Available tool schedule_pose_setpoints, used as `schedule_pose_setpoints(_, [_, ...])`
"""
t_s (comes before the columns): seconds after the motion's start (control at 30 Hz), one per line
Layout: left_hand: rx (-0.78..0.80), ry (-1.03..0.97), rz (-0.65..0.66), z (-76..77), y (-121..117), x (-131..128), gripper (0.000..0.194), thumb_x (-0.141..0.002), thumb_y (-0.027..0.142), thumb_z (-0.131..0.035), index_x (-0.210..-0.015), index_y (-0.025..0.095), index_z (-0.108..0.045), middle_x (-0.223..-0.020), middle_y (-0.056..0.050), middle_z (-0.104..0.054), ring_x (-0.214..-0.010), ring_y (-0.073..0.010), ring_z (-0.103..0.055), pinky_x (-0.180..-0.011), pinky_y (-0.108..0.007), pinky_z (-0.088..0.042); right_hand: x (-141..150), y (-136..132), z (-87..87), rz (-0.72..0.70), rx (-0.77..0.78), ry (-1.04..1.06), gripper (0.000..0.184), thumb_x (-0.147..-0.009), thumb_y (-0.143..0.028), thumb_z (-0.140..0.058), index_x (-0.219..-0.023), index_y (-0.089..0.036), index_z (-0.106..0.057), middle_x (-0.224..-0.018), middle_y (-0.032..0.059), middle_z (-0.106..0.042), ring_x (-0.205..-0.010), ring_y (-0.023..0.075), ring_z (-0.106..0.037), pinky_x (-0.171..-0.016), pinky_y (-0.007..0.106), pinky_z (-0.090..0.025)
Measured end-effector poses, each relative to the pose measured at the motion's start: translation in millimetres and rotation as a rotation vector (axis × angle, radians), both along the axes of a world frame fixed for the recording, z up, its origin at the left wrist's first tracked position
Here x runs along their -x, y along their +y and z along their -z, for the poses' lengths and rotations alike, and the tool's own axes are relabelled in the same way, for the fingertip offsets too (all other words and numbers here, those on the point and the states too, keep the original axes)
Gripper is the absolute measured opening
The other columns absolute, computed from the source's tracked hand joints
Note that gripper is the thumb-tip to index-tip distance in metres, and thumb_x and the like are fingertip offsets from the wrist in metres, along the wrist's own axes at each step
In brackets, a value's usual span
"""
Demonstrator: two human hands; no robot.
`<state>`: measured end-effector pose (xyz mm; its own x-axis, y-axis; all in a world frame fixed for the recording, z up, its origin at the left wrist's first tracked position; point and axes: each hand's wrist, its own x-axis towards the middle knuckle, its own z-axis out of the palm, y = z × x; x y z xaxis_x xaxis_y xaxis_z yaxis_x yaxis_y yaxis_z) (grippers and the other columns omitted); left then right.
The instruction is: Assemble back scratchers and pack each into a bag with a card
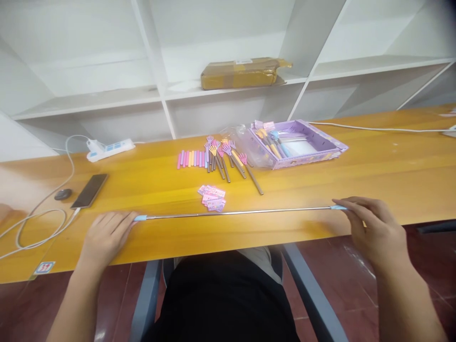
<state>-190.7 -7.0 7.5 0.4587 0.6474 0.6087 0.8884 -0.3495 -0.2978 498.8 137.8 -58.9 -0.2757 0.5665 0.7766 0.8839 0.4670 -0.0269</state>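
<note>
A telescopic back scratcher [242, 212] is drawn out to a long thin metal rod, lying level above the table's near edge. My left hand [107, 237] is closed around its light blue end on the left. At the other end, my right hand [377, 228] pinches a light blue piece; the fingers hide its tip. Just beyond the rod is a small pile of pink and purple printed cards [213, 197]. Farther back lie several small claw-headed back scratchers [228, 156] with metal rods, beside a row of coloured handle sleeves [192, 158].
A purple tray [306, 159] holding more back scratchers stands at the back right, with clear plastic wrap [251, 147] beside it. On the left are a phone [90, 190], a dark round object [63, 194], white cables and a power strip [111, 149]. A cardboard box [240, 76] sits on the shelf.
</note>
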Motion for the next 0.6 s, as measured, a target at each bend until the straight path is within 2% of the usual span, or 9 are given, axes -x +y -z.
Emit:
schedule_pose_setpoints(0.13, [0.042, 0.069, -0.043, -0.8, -1, -4, 0.027, -0.105, 0.016, -0.067, -0.132, 0.022, -0.070, -0.106, -0.011, -0.082, -0.093, -0.0290, -0.076, -0.088, -0.041, -0.054, 0, -4, 6.8, 0.084, -0.012, 0.105, 0.022, -0.109, -0.033, -0.063, -0.120, -0.028, -0.081, -0.112, 0.0087, -0.078, -0.097, 0.0237, -0.079, -0.090, 0.035, -0.061])
schedule_pose_setpoints(0.23, [0.059, 0.062, -0.040, -1.8, -1, -9, 0.030, -0.107, 0.017, -0.064, -0.136, 0.022, -0.067, -0.109, -0.012, -0.082, -0.094, -0.0293, -0.075, -0.090, -0.042, -0.054, 2, -7, 5.5, 0.071, 0.016, 0.145, 0.021, -0.109, -0.035, -0.061, -0.118, -0.026, -0.078, -0.114, 0.0101, -0.079, -0.104, 0.0256, -0.078, -0.095, 0.037, -0.060])
schedule_pose_setpoints(0.37, [0.078, 0.049, -0.056, -1.3, 1, -16, 0.030, -0.108, 0.016, -0.061, -0.137, 0.019, -0.064, -0.113, -0.014, -0.081, -0.097, -0.0301, -0.075, -0.090, -0.042, -0.054, 11, -7, 0.7, 0.011, 0.140, 0.213, 0.022, -0.111, -0.032, -0.051, -0.120, -0.025, -0.070, -0.119, 0.0124, -0.078, -0.114, 0.0265, -0.076, -0.097, 0.038, -0.059])
schedule_pose_setpoints(0.6, [0.096, -0.002, -0.096, 1.8, 0, -15, 0.029, -0.109, 0.014, -0.056, -0.135, 0.021, -0.065, -0.115, -0.013, -0.080, -0.102, -0.0299, -0.075, -0.091, -0.042, -0.054, 24, -1, -1.0, -0.010, 0.196, 0.245, 0.019, -0.110, -0.029, -0.046, -0.112, -0.024, -0.065, -0.106, 0.0114, -0.074, -0.091, 0.0221, -0.074, -0.085, 0.035, -0.058])
